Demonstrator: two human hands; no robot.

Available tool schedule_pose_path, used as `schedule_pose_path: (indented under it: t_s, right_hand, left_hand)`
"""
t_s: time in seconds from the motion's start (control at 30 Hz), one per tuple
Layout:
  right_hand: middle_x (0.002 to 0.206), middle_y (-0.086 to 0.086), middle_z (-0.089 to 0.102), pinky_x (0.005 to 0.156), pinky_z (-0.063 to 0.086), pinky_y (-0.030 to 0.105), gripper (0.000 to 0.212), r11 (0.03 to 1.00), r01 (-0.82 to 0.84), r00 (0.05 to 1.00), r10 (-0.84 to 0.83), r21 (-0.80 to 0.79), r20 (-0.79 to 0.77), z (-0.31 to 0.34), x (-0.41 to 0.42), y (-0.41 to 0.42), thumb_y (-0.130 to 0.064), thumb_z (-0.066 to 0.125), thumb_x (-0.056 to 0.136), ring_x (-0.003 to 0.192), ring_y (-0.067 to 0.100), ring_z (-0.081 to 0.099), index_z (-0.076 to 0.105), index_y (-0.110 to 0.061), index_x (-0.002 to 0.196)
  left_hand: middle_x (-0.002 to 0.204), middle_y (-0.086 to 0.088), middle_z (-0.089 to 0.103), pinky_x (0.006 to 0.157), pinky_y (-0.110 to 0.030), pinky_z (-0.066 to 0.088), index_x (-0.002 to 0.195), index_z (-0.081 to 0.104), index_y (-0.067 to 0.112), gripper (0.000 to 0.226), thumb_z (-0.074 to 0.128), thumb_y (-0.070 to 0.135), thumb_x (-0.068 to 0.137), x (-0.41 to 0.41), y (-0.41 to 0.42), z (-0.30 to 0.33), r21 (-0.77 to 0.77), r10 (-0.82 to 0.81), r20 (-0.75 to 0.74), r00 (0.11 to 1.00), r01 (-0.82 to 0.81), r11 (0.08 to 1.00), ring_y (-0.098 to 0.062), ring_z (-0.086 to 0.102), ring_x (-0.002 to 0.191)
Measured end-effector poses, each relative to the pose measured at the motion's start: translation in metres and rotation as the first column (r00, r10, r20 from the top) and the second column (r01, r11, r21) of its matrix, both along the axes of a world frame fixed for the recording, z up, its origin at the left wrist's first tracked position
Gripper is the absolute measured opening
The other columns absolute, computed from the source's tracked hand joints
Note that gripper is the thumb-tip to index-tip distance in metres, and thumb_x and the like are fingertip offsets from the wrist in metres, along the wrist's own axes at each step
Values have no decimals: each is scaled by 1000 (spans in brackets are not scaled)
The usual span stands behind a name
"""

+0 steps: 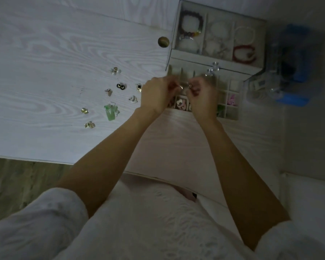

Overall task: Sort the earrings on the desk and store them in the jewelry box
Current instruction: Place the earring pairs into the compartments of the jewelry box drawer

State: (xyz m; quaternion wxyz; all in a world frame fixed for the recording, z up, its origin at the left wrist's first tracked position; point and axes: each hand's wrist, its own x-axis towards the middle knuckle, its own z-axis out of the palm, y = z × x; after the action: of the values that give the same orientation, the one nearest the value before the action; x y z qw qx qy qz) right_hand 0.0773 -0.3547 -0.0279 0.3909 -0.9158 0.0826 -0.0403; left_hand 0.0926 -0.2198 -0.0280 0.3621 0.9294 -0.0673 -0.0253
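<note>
My left hand [156, 95] and my right hand [203, 96] meet above the pulled-out drawer [231, 102] of the jewelry box [219, 59]. Each hand pinches a small ring-shaped earring [185, 86] between thumb and fingertips; the pieces are blurred. The drawer's small compartments hold pink [232, 100], green and heart-shaped [180, 104] earrings. Several loose earrings lie on the white desk to the left: a green pair [111, 111], a black round pair [121, 86], gold ones [84, 110] [89, 125], and a clear pair [115, 70].
The box's top tray holds bead bracelets, one dark [190, 25] and one red [244, 53]. A round brown bead [163, 41] lies left of the box. A clear and blue container [281, 72] stands to the right. The desk's front edge [32, 160] runs near my body.
</note>
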Motion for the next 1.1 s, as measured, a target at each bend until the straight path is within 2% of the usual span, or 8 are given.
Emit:
schedule_pose_path:
  t_s: [0.07, 0.17, 0.37, 0.57, 0.73, 0.9, 1.03, 1.1]
  right_hand:
    - [95, 11, 68, 75, 51, 26, 19, 998, -52, 998, 51, -39, -29, 0, 9, -4, 0, 63, 81, 84, 16, 62, 64, -4, 99]
    - [91, 12, 68, 71, 48, 26, 17, 990, -95, 995, 91, -107, -43, -2, 15, -9, 3, 60, 80, 79, 15, 59, 65, -3, 95]
    - [87, 13, 69, 73, 54, 31, 17, 989, -97, 995, 94, -108, -36, -10, 18, -13, 5, 59, 78, 78, 18, 63, 67, -4, 90]
    - [88, 16, 68, 69, 49, 25, 19, 983, -124, 992, 122, -137, -27, -9, 26, -13, 5, 60, 76, 75, 20, 61, 72, -3, 89]
    - [88, 17, 65, 69, 39, 23, 24, 957, -169, 985, 172, -235, -8, -10, 23, -12, 4, 53, 80, 79, 26, 59, 72, -7, 91]
    - [95, 11, 63, 73, 44, 24, 20, 963, -145, 977, 175, -228, 119, 8, -14, -1, -4, 52, 87, 84, 21, 59, 68, -7, 98]
    - [90, 12, 65, 78, 48, 35, 17, 914, -310, 922, 356, -263, 153, 10, -56, 32, -4, 53, 85, 89, 29, 59, 67, -6, 95]
    - [90, 12, 66, 78, 51, 39, 17, 866, -439, 877, 471, -239, 95, 2, -75, 53, -3, 55, 83, 90, 30, 59, 66, -5, 96]
  left_hand:
    - [96, -7, 69, 60, -31, 39, 97, 69, 21, 21, 61, 35, 84, 9, -10, -4, 187, -56, 82, 995, 40, 982, -27, 57, 89]
    - [102, -8, 65, 59, -29, 31, 97, 72, 25, 20, 60, 30, 83, 15, -15, -8, 288, -173, 130, 976, 130, 949, -31, 51, 94]
    - [64, -2, 63, 52, -18, 29, 76, 74, 31, 12, 65, 29, 69, 15, -13, -16, 315, -237, 219, 947, 161, 935, -27, 58, 65]
    - [82, -14, 70, 60, -34, 46, 95, 71, 23, 25, 49, 29, 86, 16, -13, -14, 243, -208, 131, 969, 172, 954, -34, 63, 76]
    - [84, -7, 71, 60, -31, 45, 101, 68, 17, 25, 46, 23, 89, 3, -1, -12, 168, -238, 249, 939, 201, 965, -28, 61, 77]
    - [80, 1, 71, 62, -29, 45, 100, 67, 18, 21, 49, 24, 92, -29, 28, 11, 46, -94, 330, 939, 83, 995, -18, 61, 75]
    - [71, 12, 68, 59, -22, 48, 97, 66, 23, 19, 49, 30, 93, -65, 70, 33, -94, 145, 127, 981, -134, 987, -3, 61, 63]
    - [71, 13, 68, 61, -18, 46, 95, 66, 23, 17, 52, 30, 92, -86, 94, 36, -80, 193, 31, 981, -190, 979, -1, 61, 64]
